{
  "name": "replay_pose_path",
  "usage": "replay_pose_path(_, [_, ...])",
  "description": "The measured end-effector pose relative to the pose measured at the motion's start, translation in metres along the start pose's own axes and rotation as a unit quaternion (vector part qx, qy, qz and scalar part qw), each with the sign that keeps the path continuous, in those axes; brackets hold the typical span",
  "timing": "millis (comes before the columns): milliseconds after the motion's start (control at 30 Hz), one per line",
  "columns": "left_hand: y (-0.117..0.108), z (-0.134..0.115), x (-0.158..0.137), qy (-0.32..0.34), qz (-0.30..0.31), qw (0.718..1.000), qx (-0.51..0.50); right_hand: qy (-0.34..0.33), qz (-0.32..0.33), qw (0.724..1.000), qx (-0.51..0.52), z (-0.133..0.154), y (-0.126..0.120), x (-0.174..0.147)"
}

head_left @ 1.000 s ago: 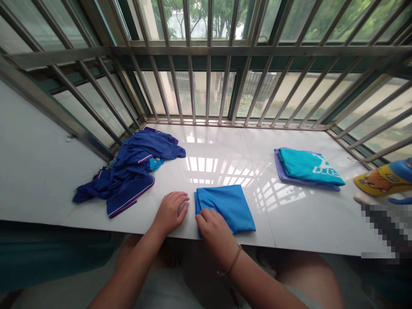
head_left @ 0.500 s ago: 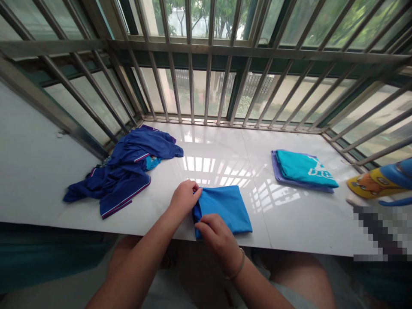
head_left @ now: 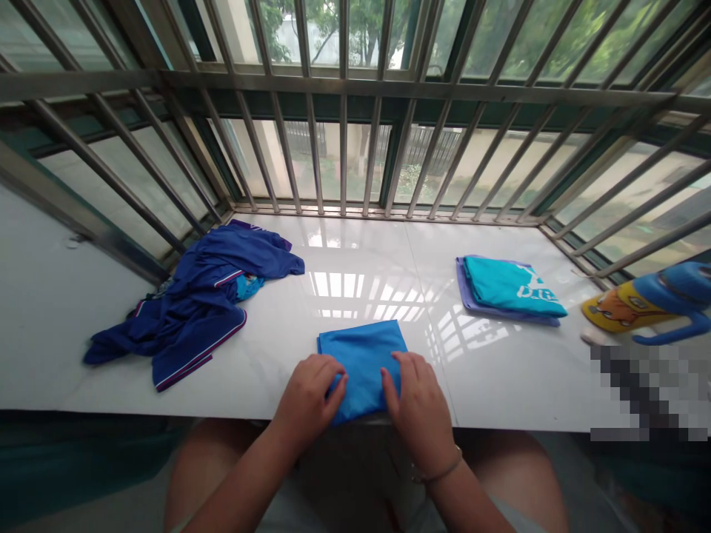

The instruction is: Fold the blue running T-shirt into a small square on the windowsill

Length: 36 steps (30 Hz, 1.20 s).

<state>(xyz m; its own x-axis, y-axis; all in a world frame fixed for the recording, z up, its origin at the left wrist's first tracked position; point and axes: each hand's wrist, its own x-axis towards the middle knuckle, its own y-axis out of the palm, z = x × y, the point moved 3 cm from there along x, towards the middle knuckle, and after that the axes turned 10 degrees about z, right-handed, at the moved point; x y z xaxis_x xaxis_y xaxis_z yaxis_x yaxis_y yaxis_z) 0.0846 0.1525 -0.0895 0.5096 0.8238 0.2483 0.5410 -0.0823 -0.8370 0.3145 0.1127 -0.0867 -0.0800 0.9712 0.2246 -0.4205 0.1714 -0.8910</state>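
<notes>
Cloth [head_left: 364, 363], a bright blue piece folded into a small neat rectangle, lies flat on the white sill [head_left: 500, 385] at its near edge, directly under both hands.

Far to the left of the hands sits the pile [head_left: 192, 303], dark blue garments with striped trim heaped loosely, well apart from the folded piece; its crumpled state suggests unsorted laundry kept to one side so it does not mix with finished items.

The left hand [head_left: 308, 396] rests on the cloth's near left corner, fingers curled down over the edge. It seems to pinch the fabric there, though the fingertips are hidden under the hand, so a press rather than a pinch is possible. Placed on that corner, it keeps the layers from sliding apart.

The right hand [head_left: 419, 403] lies palm down on the cloth's right edge, fingers spread and flat, not clenched on anything; it presses the fold rather than gripping it. A thin bracelet [head_left: 438, 470] circles that wrist. With a hand on each side, the rectangle stays squared.

Beyond and right of the right hand is the stack [head_left: 508, 290], a teal shirt on a purple one, both folded and aligned, set clear of the working spot. Further right, a yellow and blue toy [head_left: 644, 307] lies on its side.
</notes>
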Motion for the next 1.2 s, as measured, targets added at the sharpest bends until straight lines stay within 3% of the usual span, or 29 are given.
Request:
replay_pose_path(67, [0.011,-0.015,-0.023,0.030,0.028,0.999,0.033,0.125,0.060,0.990,-0.036,-0.025,-0.004,0.009])
replay_pose_path(133, [0.023,-0.018,-0.045,0.032,0.035,0.997,0.065,0.201,0.154,0.967,-0.021,-0.042,-0.004,0.014])
replay_pose_path(267, [0.041,-0.004,-0.072,0.048,0.023,0.994,0.098,0.260,0.259,0.930,0.038,-0.046,-0.005,0.012])
replay_pose_path(500, [0.032,-0.004,-0.076,0.114,-0.011,0.990,0.087,0.251,0.293,0.910,0.153,-0.055,-0.008,-0.016])
replay_pose_path(633, [0.023,-0.015,-0.076,0.136,0.006,0.988,0.071,0.283,0.251,0.880,0.287,-0.068,-0.004,-0.059])
replay_pose_path(700, [0.022,-0.017,-0.078,0.132,0.007,0.989,0.066,0.324,0.234,0.843,0.361,-0.066,0.009,-0.089])
replay_pose_path(733, [0.022,-0.017,-0.079,0.129,0.006,0.989,0.064,0.353,0.231,0.811,0.404,-0.061,0.020,-0.105])
replay_pose_path(833, [0.023,-0.016,-0.084,0.126,0.004,0.990,0.062,0.430,0.190,0.672,0.573,-0.036,0.057,-0.142])
replay_pose_path(933, [0.026,-0.017,-0.087,0.134,0.008,0.989,0.068,0.424,0.130,0.520,0.730,-0.001,0.081,-0.147])
replay_pose_path(1000, [0.026,-0.020,-0.091,0.145,0.006,0.986,0.077,0.392,0.138,0.459,0.785,0.020,0.085,-0.133])
replay_pose_path(1100, [0.023,-0.025,-0.099,0.176,0.014,0.981,0.075,0.375,0.157,0.434,0.804,0.040,0.077,-0.106])
replay_pose_path(1200, [0.017,-0.017,-0.106,0.171,0.035,0.984,0.037,0.377,0.105,0.472,0.790,0.043,0.061,-0.092])
